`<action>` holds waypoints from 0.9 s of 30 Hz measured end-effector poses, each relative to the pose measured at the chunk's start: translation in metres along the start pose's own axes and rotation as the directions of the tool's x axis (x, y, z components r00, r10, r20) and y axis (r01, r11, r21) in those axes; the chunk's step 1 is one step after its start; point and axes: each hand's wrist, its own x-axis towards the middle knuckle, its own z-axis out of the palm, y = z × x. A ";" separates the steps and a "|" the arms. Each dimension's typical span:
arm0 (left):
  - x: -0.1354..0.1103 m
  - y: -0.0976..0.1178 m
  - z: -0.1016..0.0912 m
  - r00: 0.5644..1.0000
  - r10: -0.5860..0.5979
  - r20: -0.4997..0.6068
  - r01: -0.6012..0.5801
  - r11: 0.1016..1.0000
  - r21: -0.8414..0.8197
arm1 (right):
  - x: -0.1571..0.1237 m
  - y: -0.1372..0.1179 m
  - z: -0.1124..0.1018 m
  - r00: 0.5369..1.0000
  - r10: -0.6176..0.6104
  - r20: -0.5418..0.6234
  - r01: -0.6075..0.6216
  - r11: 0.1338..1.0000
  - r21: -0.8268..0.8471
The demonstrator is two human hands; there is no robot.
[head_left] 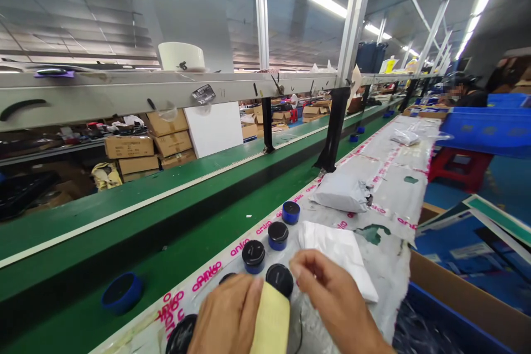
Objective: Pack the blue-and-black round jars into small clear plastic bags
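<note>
My left hand [228, 315] is closed, its thumb lying along a pale yellow strip of paper or label backing [271, 318]. Just right of it, my right hand [336, 298] is held in a pinch with thumb and forefinger close together. Anything between those fingertips is too small to make out. Beyond the yellow strip and close to both hands sits a round black-topped piece with a blue body [279, 279]. Several more of the same kind stand in a loose row, among them one [253, 255] behind my left hand and another [277, 234] farther off.
Plastic sheeting with pink lettering [398, 199] covers the bench. White bags [342, 192] lie along it. On the left runs a green conveyor belt [199, 249] carrying a blue ring-shaped piece [121, 293]. An open carton [460, 298] stands at right; farther back is a person [467, 91].
</note>
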 end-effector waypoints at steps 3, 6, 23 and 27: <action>0.043 0.002 -0.004 0.986 0.162 0.042 -0.166 0.976 0.141 | 0.035 0.001 -0.008 0.973 0.223 -0.053 -0.209 0.959 0.191; 0.082 0.000 0.002 0.969 0.188 0.163 -0.211 0.967 0.140 | 0.059 0.005 -0.007 0.954 0.299 -0.004 -0.288 0.924 0.252; 0.084 -0.013 0.026 0.974 0.132 0.183 -0.159 0.977 0.140 | 0.095 0.029 -0.012 0.933 0.356 0.056 -0.359 0.932 0.044; 0.075 -0.033 0.022 0.962 0.172 0.211 -0.191 0.979 0.074 | 0.105 0.030 -0.006 0.938 0.342 0.045 -0.340 0.939 -0.058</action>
